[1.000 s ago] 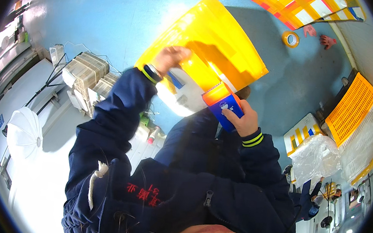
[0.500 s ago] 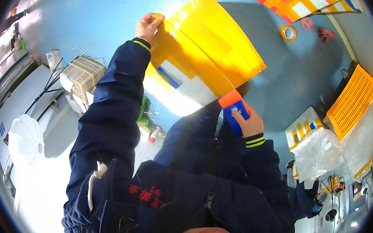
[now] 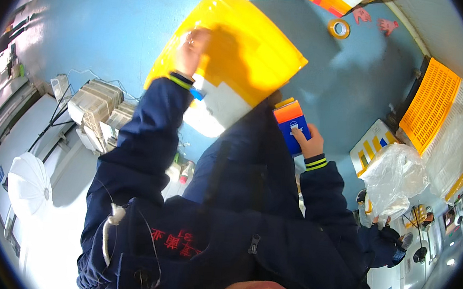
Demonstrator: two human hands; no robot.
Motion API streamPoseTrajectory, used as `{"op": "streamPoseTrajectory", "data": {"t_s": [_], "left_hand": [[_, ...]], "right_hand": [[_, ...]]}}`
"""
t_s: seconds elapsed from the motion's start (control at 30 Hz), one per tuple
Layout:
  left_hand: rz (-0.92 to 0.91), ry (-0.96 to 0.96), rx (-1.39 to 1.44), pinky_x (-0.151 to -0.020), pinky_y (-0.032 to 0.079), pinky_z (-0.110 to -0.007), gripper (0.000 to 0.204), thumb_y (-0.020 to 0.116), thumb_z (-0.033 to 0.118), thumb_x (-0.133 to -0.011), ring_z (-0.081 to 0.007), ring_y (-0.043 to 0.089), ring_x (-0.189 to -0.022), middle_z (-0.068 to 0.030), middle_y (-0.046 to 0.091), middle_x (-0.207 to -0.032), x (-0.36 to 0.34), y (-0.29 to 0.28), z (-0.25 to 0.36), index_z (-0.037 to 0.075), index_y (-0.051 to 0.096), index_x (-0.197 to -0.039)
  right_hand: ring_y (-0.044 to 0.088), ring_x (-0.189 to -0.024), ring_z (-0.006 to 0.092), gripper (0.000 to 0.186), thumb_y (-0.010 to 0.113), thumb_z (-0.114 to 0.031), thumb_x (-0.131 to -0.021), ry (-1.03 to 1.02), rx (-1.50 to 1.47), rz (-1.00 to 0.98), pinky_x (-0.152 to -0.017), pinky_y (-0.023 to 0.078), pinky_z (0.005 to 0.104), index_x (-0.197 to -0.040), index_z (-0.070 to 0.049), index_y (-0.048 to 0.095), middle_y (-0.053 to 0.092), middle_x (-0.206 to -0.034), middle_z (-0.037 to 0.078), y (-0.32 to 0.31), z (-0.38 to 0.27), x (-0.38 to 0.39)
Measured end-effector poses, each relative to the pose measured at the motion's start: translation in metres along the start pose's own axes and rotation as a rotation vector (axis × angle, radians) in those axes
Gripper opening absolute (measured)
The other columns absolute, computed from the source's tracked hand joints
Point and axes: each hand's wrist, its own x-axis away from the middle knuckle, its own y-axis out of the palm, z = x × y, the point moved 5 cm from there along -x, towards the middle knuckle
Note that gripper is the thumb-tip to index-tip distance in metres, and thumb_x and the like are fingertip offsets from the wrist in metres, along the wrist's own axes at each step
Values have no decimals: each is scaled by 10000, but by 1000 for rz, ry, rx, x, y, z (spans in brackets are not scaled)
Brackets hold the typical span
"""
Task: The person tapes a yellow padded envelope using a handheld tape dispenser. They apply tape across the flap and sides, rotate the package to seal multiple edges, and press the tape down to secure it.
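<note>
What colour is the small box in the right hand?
Blue with an orange top, the small box in the right hand; head view.

Yellow crate hides left hand's fingertips.

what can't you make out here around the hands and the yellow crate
Head view only:
- Crate contents: only its outside faces the camera.
- Left hand fingers: washed out by glare.
- Blue box lower part: covered by the right hand.
- Floor under the crate: hidden by it and the dark jacket.
</note>
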Motion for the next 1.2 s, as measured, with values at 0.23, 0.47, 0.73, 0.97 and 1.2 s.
{"op": "streamPoseTrajectory", "data": {"t_s": [0.23, 0.47, 0.73, 0.97, 1.2], "left_hand": [[-806, -529, 671, -835, 488, -247, 386, 647, 273, -929, -123, 620, -894, -61, 685, -1016, 153, 112, 64, -24, 631, -1175], [-252, -343, 179, -714, 495, -269, 148, 594, 45, -891, -121, 622, -770, -52, 705, -891, 47, -52, -7, 12, 718, -965], [-49, -262, 95, -649, 467, -234, 177, 701, 230, -887, -87, 587, -709, 9, 676, -811, -82, -119, -130, 73, 726, -965], [-19, -297, 467, -786, 518, -304, 309, 677, 205, -902, -182, 647, -918, -104, 678, -1061, -67, -95, -135, 62, 635, -1173], [428, 212, -563, -1028, 392, -427, 544, 587, 325, -898, -398, 483, -1225, -228, 523, -1313, -50, -85, -87, 45, 455, -1346]], "right_hand": [[614, -804, 149, 415, 773, -289, -775, -370, -144, -302, -770, 505, 281, -1044, -30, 591, 648, -901, 69, 7, -69, 31], [670, -806, 315, 522, 740, -479, -760, -182, 140, -180, -743, 528, 362, -977, -20, 620, 673, -873, 198, 85, -124, 27], [661, -836, 370, 563, 683, -566, -770, -265, 206, -91, -721, 514, 423, -961, -39, 633, 682, -884, 205, 128, -155, -19], [648, -909, 391, 690, 660, -633, -739, 79, 521, -37, -806, 504, 463, -1065, -26, 638, 682, -952, 218, 61, 10, -20], [622, -984, 422, 754, 596, -695, -750, 379, 601, -8, -856, 481, 457, -991, 16, 672, 659, -981, 277, 79, 85, -64]]}}
